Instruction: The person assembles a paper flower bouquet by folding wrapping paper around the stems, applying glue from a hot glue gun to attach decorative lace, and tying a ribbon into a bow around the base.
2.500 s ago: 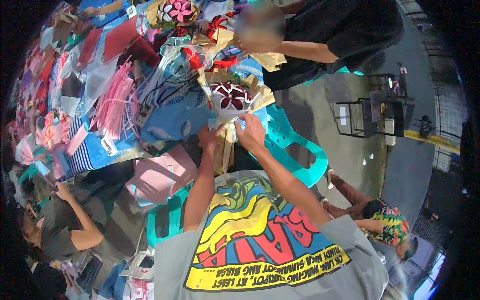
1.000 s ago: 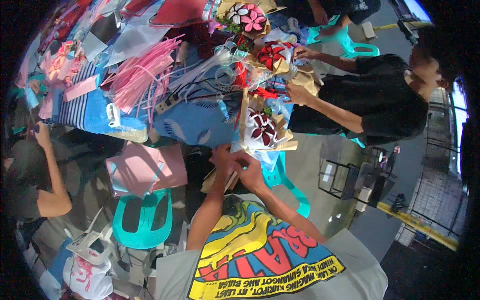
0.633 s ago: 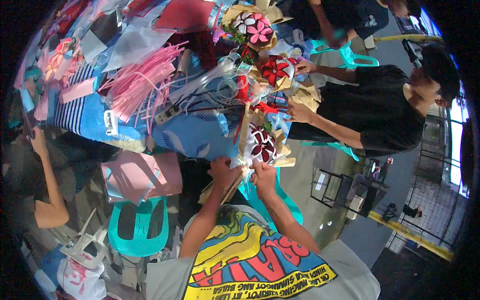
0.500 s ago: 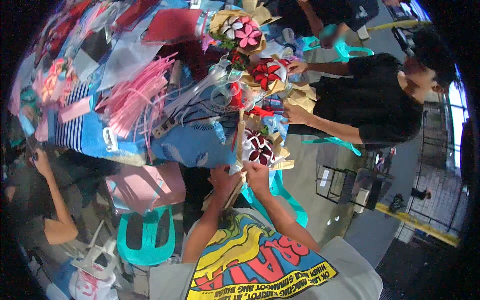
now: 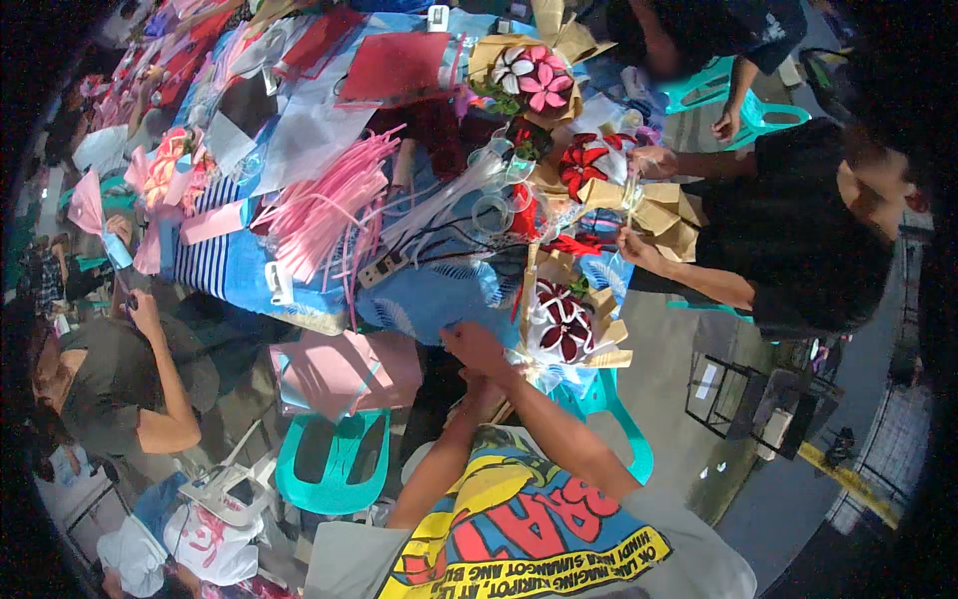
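"One crossover: right hand (image 5: 471, 349) was out beyond left hand (image 5: 486, 396). Grips?"

"Couldn't tell: right curled, left mostly hidden. Brown-paper-wrapped, maroon-and-white flower bouquet (image 5: 570, 340) was just right of them; loose hold under crossed arms could've twisted it."

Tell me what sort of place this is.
Likely a makeshift bouquet-making workspace: long pink strips and a pink-and-white bouquet lie on a blue-covered table, with a maroon-and-white bouquet by its near edge.
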Motion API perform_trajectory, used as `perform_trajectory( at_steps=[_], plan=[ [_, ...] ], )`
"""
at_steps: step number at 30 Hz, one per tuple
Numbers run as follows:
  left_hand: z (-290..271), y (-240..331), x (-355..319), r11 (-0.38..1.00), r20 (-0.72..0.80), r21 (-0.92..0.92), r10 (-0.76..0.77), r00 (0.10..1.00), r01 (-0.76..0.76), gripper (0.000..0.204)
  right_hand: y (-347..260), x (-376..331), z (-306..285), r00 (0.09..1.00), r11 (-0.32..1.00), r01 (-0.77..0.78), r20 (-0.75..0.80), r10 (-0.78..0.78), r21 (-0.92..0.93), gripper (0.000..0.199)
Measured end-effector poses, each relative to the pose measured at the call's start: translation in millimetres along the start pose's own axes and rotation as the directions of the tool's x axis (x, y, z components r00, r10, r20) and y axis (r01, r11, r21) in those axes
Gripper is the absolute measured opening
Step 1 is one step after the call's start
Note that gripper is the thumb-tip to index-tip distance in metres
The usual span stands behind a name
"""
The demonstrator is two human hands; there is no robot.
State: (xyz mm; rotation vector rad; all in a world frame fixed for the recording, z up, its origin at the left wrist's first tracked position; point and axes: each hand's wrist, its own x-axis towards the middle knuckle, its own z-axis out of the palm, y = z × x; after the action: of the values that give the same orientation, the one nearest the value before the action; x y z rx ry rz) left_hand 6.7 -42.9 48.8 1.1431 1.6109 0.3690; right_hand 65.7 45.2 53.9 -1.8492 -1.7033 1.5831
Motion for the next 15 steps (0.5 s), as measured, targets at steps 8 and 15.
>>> perform_trajectory(
  at_steps=[8,15],
  plan=[
    [12.2,11.7,7.9,0.996,0.029,-0.087,0.038,0.999,-0.035,0.058,73.4,83.2,13.5,0.974,0.948,-0.177,-0.187,0.130,-0.263,0.057],
    [10.3,19.8,10.4,0.993,0.015,-0.101,0.064,0.998,-0.062,0.057,89.4,94.0,7.9,0.977,0.934,-0.028,-0.209,-0.050,-0.356,0.059]
  ],
)
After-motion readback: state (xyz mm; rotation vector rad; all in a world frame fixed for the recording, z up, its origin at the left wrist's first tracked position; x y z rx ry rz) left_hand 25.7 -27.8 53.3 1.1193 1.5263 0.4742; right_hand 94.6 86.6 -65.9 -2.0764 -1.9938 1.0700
